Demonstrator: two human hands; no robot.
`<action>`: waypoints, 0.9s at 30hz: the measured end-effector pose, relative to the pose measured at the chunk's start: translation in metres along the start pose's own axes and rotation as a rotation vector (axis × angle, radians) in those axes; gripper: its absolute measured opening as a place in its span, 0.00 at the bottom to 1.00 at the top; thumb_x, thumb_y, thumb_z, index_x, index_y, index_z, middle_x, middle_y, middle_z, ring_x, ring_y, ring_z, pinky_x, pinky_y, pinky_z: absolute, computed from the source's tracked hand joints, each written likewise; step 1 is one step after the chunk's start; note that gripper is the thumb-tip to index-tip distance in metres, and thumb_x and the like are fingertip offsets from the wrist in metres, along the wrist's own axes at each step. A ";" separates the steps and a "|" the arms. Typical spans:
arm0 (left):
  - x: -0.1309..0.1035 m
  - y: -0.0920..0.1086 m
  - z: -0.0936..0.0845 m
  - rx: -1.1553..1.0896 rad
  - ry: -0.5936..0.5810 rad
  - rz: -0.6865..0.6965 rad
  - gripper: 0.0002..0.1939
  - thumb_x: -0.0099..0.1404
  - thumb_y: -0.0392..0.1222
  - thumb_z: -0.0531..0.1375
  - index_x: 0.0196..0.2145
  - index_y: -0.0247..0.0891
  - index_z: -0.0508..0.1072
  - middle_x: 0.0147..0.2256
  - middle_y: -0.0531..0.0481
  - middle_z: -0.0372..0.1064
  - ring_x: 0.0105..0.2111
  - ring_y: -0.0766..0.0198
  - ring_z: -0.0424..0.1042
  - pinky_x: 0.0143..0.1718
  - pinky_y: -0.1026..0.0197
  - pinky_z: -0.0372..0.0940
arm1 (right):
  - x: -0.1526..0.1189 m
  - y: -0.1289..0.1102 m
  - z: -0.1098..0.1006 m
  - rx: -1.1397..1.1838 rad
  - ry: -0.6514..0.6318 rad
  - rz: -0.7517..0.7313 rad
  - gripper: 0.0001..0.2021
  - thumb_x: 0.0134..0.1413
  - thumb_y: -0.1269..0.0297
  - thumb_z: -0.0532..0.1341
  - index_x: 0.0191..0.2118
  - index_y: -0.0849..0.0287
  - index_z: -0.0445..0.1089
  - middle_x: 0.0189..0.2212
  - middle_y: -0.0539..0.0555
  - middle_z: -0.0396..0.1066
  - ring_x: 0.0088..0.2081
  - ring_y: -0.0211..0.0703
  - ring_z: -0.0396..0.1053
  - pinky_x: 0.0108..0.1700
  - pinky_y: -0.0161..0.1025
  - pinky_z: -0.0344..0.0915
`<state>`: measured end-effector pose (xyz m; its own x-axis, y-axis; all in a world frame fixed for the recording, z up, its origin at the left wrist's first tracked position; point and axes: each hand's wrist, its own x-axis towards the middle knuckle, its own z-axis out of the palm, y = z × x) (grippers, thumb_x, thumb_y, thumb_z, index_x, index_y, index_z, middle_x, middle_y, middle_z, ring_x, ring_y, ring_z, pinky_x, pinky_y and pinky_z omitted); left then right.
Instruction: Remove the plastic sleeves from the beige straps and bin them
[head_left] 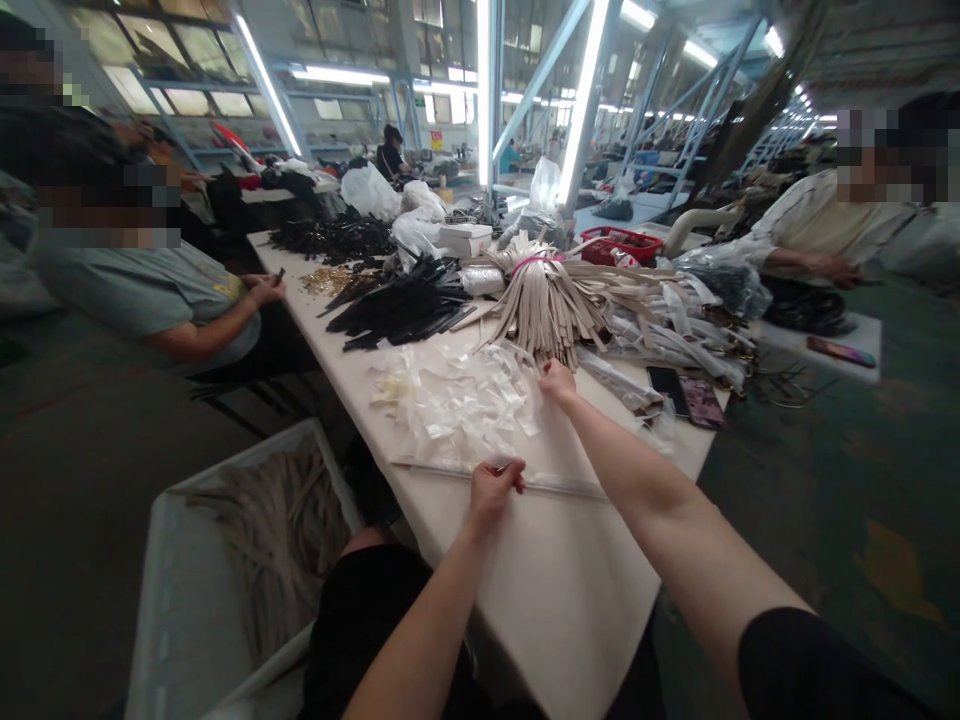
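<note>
My right hand [557, 383] is closed at the lower ends of a bundle of flat beige straps [536, 300], pinching what looks like one strap end. A pink band ties this bundle near its top. Closer to me, my left hand [495, 490] has thumb and fingers pressed together over a long, thin pale strip [566, 487] lying across the table; what sits between the fingertips is hidden. Just beyond that strip, a loose heap of translucent white film pieces [465, 400] covers the tabletop.
Black strips [405, 300] lie beyond the film on the pale table [551, 590]. Plastic-wrapped straps [667, 330] and two phones [682, 395] are on the right. A white bin [180, 540] of beige straps stands at my left. People work on both sides.
</note>
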<state>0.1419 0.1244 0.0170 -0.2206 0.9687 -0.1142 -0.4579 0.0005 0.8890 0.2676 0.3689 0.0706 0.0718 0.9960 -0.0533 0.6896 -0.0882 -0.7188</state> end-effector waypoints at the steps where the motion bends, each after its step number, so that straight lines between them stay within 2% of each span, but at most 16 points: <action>1: 0.000 0.000 0.000 -0.006 0.008 0.001 0.17 0.51 0.49 0.73 0.27 0.32 0.76 0.20 0.52 0.68 0.19 0.69 0.65 0.22 0.65 0.60 | -0.008 0.001 -0.005 0.026 -0.024 -0.006 0.16 0.42 0.78 0.64 0.41 0.64 0.75 0.40 0.63 0.78 0.45 0.51 0.74 0.46 0.37 0.67; 4: 0.000 0.001 0.002 -0.032 0.038 -0.013 0.19 0.50 0.51 0.73 0.26 0.32 0.75 0.19 0.53 0.67 0.18 0.69 0.64 0.21 0.65 0.59 | -0.040 0.005 -0.021 0.125 -0.106 -0.011 0.11 0.42 0.76 0.61 0.35 0.66 0.77 0.29 0.60 0.78 0.32 0.47 0.76 0.37 0.36 0.69; 6: 0.001 0.002 0.002 -0.056 0.061 -0.030 0.21 0.48 0.53 0.74 0.26 0.33 0.74 0.18 0.53 0.67 0.17 0.70 0.63 0.20 0.66 0.58 | -0.073 0.012 -0.030 0.205 -0.145 -0.018 0.12 0.44 0.74 0.60 0.36 0.68 0.78 0.25 0.59 0.77 0.27 0.45 0.76 0.32 0.36 0.70; 11: 0.001 0.004 0.000 -0.134 0.096 -0.041 0.23 0.48 0.55 0.73 0.26 0.32 0.73 0.21 0.52 0.68 0.18 0.71 0.64 0.21 0.66 0.59 | -0.186 0.039 -0.053 0.594 -0.265 -0.114 0.17 0.46 0.67 0.59 0.42 0.65 0.78 0.34 0.59 0.79 0.33 0.48 0.78 0.34 0.41 0.74; 14: 0.001 0.005 0.001 -0.173 0.112 -0.049 0.23 0.48 0.55 0.73 0.27 0.32 0.73 0.24 0.51 0.70 0.19 0.71 0.65 0.22 0.65 0.61 | -0.251 0.046 -0.070 0.540 -0.290 -0.181 0.17 0.52 0.60 0.63 0.46 0.60 0.78 0.34 0.57 0.78 0.34 0.49 0.76 0.37 0.44 0.73; 16: 0.001 0.006 0.002 -0.194 0.119 -0.052 0.23 0.48 0.54 0.74 0.27 0.33 0.72 0.24 0.51 0.71 0.19 0.71 0.66 0.23 0.65 0.61 | -0.281 0.044 -0.079 0.451 -0.177 -0.243 0.13 0.54 0.55 0.64 0.41 0.56 0.79 0.35 0.58 0.77 0.35 0.50 0.75 0.41 0.47 0.72; 18: 0.001 0.006 0.003 -0.210 0.122 -0.051 0.22 0.48 0.53 0.74 0.27 0.33 0.72 0.24 0.51 0.71 0.19 0.71 0.66 0.23 0.65 0.62 | -0.297 0.038 -0.084 0.395 -0.062 -0.304 0.12 0.56 0.52 0.64 0.36 0.53 0.79 0.38 0.60 0.76 0.41 0.53 0.74 0.47 0.48 0.69; 20: 0.000 0.006 0.004 -0.217 0.111 -0.044 0.21 0.49 0.53 0.74 0.28 0.33 0.73 0.24 0.51 0.71 0.19 0.71 0.66 0.24 0.65 0.62 | -0.301 0.033 -0.079 0.406 -0.071 -0.300 0.14 0.59 0.49 0.61 0.35 0.53 0.76 0.37 0.59 0.76 0.40 0.52 0.74 0.46 0.46 0.69; 22: 0.000 0.007 0.004 -0.216 0.091 -0.037 0.21 0.50 0.53 0.73 0.28 0.33 0.73 0.24 0.51 0.71 0.20 0.70 0.67 0.24 0.64 0.62 | -0.298 0.029 -0.065 0.457 -0.155 -0.226 0.17 0.61 0.46 0.57 0.37 0.54 0.73 0.29 0.56 0.76 0.30 0.48 0.74 0.36 0.42 0.70; 24: -0.001 0.008 0.004 -0.209 0.076 -0.034 0.21 0.50 0.53 0.73 0.28 0.33 0.74 0.23 0.51 0.71 0.20 0.70 0.67 0.25 0.65 0.62 | -0.290 0.029 -0.046 0.498 -0.188 -0.142 0.21 0.60 0.43 0.56 0.36 0.56 0.72 0.23 0.53 0.74 0.20 0.43 0.69 0.26 0.38 0.65; 27: -0.002 0.008 0.003 -0.186 0.071 -0.035 0.21 0.49 0.54 0.73 0.27 0.33 0.74 0.23 0.51 0.71 0.20 0.69 0.67 0.25 0.64 0.63 | -0.280 0.032 -0.021 0.498 -0.123 -0.091 0.22 0.59 0.42 0.56 0.30 0.57 0.71 0.20 0.52 0.72 0.17 0.40 0.65 0.21 0.36 0.59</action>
<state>0.1413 0.1229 0.0261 -0.2589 0.9490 -0.1799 -0.6161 -0.0188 0.7875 0.2843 0.0873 0.0771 -0.0784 0.9963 -0.0348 0.2608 -0.0132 -0.9653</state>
